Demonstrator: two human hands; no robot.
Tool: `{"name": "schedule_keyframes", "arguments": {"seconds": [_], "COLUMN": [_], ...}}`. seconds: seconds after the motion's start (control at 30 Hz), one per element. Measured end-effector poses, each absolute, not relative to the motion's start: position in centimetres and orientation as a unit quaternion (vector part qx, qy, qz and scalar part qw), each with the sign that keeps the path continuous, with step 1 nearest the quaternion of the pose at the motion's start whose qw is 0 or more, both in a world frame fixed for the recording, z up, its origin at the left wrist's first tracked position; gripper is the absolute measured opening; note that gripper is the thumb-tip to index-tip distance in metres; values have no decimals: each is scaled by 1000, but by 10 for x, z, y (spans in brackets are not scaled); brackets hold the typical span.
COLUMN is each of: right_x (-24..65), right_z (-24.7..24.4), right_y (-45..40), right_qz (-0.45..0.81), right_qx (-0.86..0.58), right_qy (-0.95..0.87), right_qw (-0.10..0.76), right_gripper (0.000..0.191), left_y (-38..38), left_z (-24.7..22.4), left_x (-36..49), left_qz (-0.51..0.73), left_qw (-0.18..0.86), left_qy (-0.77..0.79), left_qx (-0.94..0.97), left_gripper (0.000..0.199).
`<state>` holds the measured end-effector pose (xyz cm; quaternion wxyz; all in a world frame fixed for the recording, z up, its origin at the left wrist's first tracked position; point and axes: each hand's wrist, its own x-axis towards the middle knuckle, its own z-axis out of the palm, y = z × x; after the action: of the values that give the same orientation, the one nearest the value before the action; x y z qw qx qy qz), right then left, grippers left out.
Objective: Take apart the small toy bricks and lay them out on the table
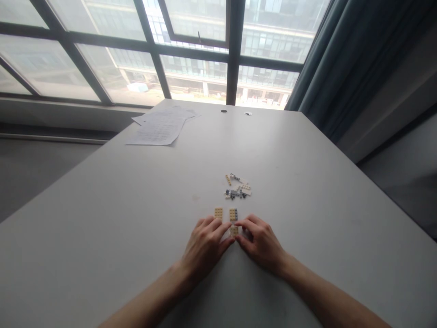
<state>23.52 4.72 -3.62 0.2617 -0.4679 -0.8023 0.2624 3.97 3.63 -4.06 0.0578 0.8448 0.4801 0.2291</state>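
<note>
Between my two hands lies a small tan studded piece [234,230], with the thumb and index finger of my left hand [209,239] at its left side. The thumb and index finger of my right hand [260,239] are closed on its right side. Just beyond the fingers sit a tan plate [218,212] on the left and a tan plate with a grey strip [233,214] on the right. Farther off is a loose pile of grey, white and dark pieces [237,193], with a narrow tan strip [228,180] at its upper left.
Printed sheets of paper [160,127] lie at the far left of the white table [293,182]. Two round holes are near its far edge. Windows [198,73] stand behind the table, and a dark curtain [327,68] hangs at the right.
</note>
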Motion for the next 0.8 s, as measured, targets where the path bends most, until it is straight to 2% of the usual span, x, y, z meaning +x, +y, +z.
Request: {"name": "schedule_keyframes", "arguments": {"seconds": [0.2, 0.37, 0.67, 0.8], "right_x": [239, 240, 239, 239], "right_z": [-38, -38, -40, -40], "right_y": [47, 49, 50, 50], "right_qz": [299, 328, 340, 344], "right_qx": [-488, -493, -485, -484], "right_qy": [-757, -726, -721, -720], "right_qw": [315, 350, 359, 359], "right_gripper": [12, 10, 12, 12], "left_y": [40, 76, 185, 200], "left_z": [-35, -15, -15, -23], "left_x": [32, 20, 37, 42], "left_qz": [272, 272, 197, 180], "left_qw": [76, 76, 136, 146], "left_qy": [502, 526, 617, 630], "left_qx": [817, 802, 750, 741], "left_gripper": [25, 20, 48, 44]}}
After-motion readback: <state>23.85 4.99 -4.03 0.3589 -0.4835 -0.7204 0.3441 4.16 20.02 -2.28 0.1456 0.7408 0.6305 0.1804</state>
